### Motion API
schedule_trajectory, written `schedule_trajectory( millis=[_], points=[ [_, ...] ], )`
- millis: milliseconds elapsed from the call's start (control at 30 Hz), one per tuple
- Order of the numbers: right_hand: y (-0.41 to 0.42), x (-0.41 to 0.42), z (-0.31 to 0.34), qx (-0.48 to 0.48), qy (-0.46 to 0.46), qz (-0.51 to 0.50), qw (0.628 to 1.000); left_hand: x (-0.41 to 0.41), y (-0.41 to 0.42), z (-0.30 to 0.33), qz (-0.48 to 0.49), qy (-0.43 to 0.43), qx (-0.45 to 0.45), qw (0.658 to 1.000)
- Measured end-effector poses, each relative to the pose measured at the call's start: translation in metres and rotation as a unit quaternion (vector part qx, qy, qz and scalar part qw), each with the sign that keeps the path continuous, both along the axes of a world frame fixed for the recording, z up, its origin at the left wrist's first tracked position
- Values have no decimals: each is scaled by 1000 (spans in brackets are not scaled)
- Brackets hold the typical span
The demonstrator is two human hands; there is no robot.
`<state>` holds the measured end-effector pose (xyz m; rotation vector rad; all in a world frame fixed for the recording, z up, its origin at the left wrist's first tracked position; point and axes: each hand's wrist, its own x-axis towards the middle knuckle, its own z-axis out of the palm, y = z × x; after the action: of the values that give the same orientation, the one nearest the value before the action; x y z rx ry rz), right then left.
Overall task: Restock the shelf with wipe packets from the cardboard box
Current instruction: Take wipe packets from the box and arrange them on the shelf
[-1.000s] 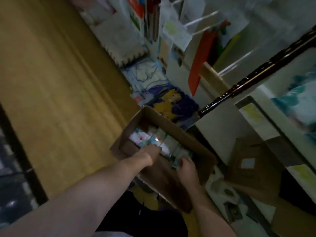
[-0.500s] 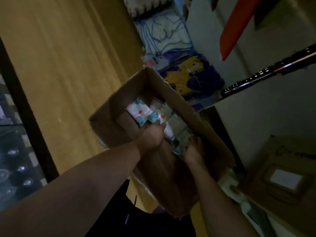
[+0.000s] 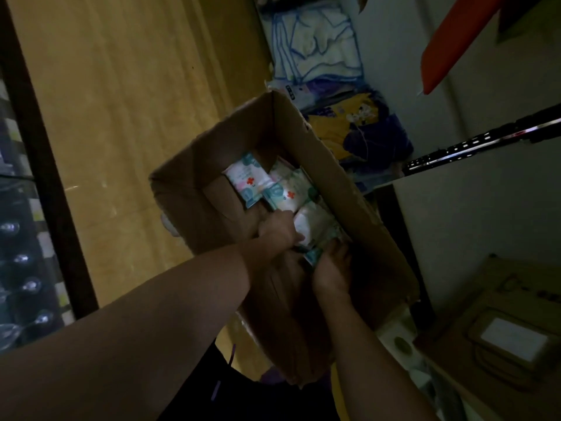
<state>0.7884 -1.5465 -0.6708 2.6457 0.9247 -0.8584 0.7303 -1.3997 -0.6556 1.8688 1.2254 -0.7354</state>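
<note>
- Hands are both reaching down into the open cardboard box (image 3: pixel 349 189) sitting on the yellowish floor (image 3: pixel 121 117).
- Left hand (image 3: pixel 277 230) is curling its fingers over a pale wipe packet (image 3: pixel 312 223) in the middle of the row, gripping it.
- Right hand (image 3: pixel 332 270) is closing round a teal-edged packet (image 3: pixel 314 256) at the near end of the row; how firmly, I cannot tell in this dim light.
- Two more packets with red crosses (image 3: pixel 249 177) are lying at the far end of the box, touching each other.
- Colourful packaged goods (image 3: pixel 358 132) are lying just beyond the box, and a second brown carton (image 3: pixel 501 329) is resting to the right.
</note>
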Motion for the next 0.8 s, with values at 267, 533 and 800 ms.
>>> schedule_trajectory(
  millis=[267, 533, 800],
  points=[
    [4, 11, 26, -2, 176, -80, 981, -19, 9, 28, -6, -6, 1, 1000],
    [16, -2, 115, 49, 315, -245, 916, -22, 25, 92, -49, -57, -5, 997],
    [35, 12, 217, 68, 301, -282, 908, 10, 51, 186, -182, -89, -88, 975]
  ],
)
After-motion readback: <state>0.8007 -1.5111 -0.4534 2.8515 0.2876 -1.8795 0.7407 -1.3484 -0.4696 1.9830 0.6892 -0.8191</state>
